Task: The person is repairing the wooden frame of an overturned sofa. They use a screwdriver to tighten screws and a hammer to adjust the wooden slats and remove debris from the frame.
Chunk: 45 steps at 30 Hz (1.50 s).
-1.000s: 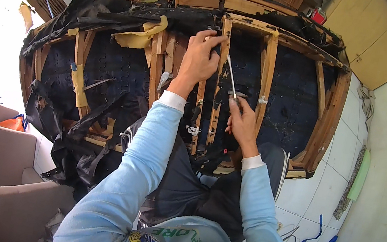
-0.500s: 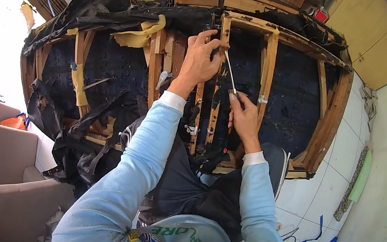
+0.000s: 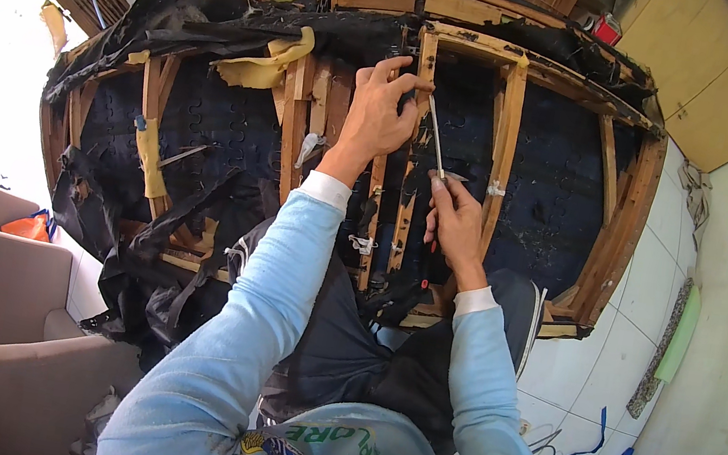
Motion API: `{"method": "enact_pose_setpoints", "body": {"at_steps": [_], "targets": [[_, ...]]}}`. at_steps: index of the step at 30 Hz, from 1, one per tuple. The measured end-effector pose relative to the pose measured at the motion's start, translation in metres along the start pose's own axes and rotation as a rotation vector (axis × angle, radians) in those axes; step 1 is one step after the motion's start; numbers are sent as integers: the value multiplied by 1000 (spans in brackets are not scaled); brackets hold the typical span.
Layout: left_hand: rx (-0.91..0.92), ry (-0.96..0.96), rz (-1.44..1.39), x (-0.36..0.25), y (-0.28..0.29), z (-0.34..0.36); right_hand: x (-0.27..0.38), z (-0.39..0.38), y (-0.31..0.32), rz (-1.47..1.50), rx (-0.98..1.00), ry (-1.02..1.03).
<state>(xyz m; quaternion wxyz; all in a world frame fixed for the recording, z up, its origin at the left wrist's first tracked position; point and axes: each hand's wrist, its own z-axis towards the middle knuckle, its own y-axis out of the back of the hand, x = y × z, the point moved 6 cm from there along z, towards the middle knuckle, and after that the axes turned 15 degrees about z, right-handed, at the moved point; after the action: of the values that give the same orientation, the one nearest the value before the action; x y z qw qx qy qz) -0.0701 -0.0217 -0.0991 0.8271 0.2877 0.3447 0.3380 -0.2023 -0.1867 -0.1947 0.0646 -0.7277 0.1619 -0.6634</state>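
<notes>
One slim metal-shafted tool (image 3: pixel 436 136), pinched in the right hand (image 3: pixel 457 223), is pointed away from the body.
Long axis is tilted slightly left toward the tip, which is set by the left hand's (image 3: pixel 377 118) index finger at a wooden upright (image 3: pixel 402 222) (contact can't be told). Left fingers are loosely spread. Handle is mostly hidden by the right fingers. Frame is flanked left by black fabric (image 3: pixel 214 34) and yellow foam (image 3: pixel 260 74).
</notes>
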Motion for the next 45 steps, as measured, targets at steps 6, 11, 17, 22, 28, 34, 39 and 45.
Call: {"method": "enact_pose_setpoints", "body": {"at_steps": [6, 11, 17, 22, 28, 34, 39, 45], "targets": [[-3, -4, 1, 0, 1, 0, -1, 0, 1, 11, 14, -10], [-3, -5, 6, 1, 1, 0, -2, 2, 0, -31, 0, 16], [-5, -12, -2, 0, 2, -1, 19, 12, 3, -394, -105, 430], [-16, 2, -18, -2, 5, -2, 20, 3, -3, -590, -199, 515], [-86, 132, -1, -1, 0, 3, 3, 11, 11, -124, 99, -31], [-128, 275, -89, 5, -13, 0, 5, 10, 10, -318, 3, 138], [29, 689, 51, 15, -19, -14, 8, 1, -4, -550, -136, 485], [289, 828, -261, 41, -52, -27, -7, 20, 4, -837, -220, 409]]}}
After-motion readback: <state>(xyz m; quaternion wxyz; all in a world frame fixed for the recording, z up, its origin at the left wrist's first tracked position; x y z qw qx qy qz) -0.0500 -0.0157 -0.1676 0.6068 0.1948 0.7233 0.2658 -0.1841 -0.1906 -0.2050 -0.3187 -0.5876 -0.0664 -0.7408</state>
